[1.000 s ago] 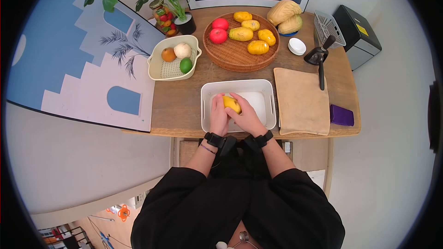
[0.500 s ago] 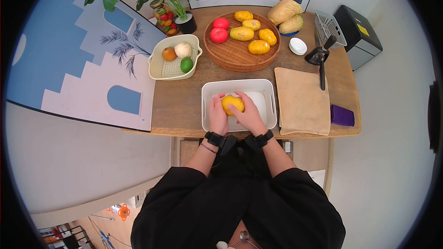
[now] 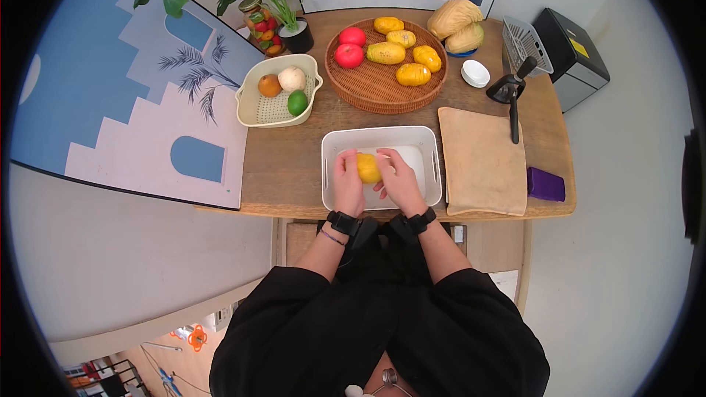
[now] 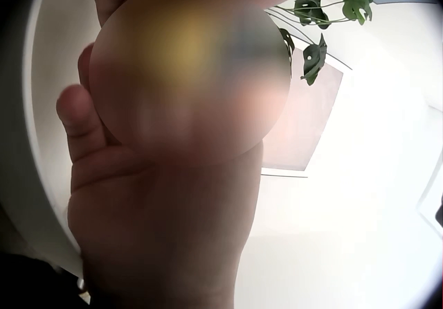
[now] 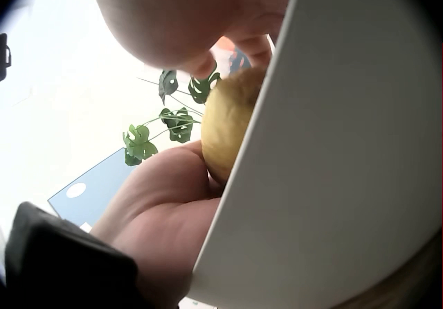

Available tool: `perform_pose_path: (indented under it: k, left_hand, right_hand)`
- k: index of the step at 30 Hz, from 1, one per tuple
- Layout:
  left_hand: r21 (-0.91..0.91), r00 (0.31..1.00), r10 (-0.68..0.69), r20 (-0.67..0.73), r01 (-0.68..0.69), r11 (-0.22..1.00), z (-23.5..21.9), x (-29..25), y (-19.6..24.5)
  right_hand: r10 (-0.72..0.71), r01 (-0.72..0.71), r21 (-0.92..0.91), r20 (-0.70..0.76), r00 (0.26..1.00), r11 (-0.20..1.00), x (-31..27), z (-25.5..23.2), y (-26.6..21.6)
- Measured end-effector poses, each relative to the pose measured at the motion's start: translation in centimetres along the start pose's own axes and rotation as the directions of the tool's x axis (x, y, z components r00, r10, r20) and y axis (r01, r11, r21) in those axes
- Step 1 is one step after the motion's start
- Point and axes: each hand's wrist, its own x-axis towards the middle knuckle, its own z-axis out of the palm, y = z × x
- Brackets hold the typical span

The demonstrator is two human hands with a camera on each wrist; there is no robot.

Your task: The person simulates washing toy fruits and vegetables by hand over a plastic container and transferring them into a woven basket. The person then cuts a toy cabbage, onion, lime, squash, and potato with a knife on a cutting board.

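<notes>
In head view, I have the left hand (image 3: 348,185) holding the yellow fruit (image 3: 368,168) over the white bin (image 3: 421,154), perhaps so this catches anything falling; the right hand (image 3: 400,181) curves loosely beside it; left wrist view is too blurred for me; right wrist view shows fingers around the fruit, right contact I cannot tell.

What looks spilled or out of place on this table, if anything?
Nothing stands out: no spill shows on the table, the white bin sits upright, and the wicker tray holds red and yellow produce.
</notes>
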Motion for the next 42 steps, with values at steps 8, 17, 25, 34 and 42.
perform_pose_path:
  k: [8,17,25,34,42]
  left_hand:
    - [-0.003,0.993,-0.115,-0.004,0.115,0.993,1.7,-1.1,2.2]
    - [-0.02,0.999,-0.043,-0.032,0.042,0.999,-0.2,0.4,-0.4]
    - [-0.013,0.986,-0.09,0.139,0.093,0.996,0.8,-0.4,0.5]
    - [0.047,0.999,-0.049,0.006,0.049,0.998,1.0,-0.4,0.9]
    - [-0.057,0.986,-0.16,0.037,0.162,0.985,1.5,-1.3,2.5]
  right_hand:
    - [-0.148,0.143,-0.348,0.013,0.989,0.927,1.2,-0.5,1.9]
    - [0.067,-0.066,-0.03,0.033,0.997,0.997,0.6,0.2,1.0]
    - [0.126,-0.121,-0.07,0.078,0.989,0.99,-0.2,-0.6,-1.1]
    - [-0.056,0.057,0.045,-0.01,0.998,0.997,0.8,-0.2,1.7]
    - [-0.095,0.108,-0.17,0.081,0.992,0.98,0.8,-0.8,0.8]
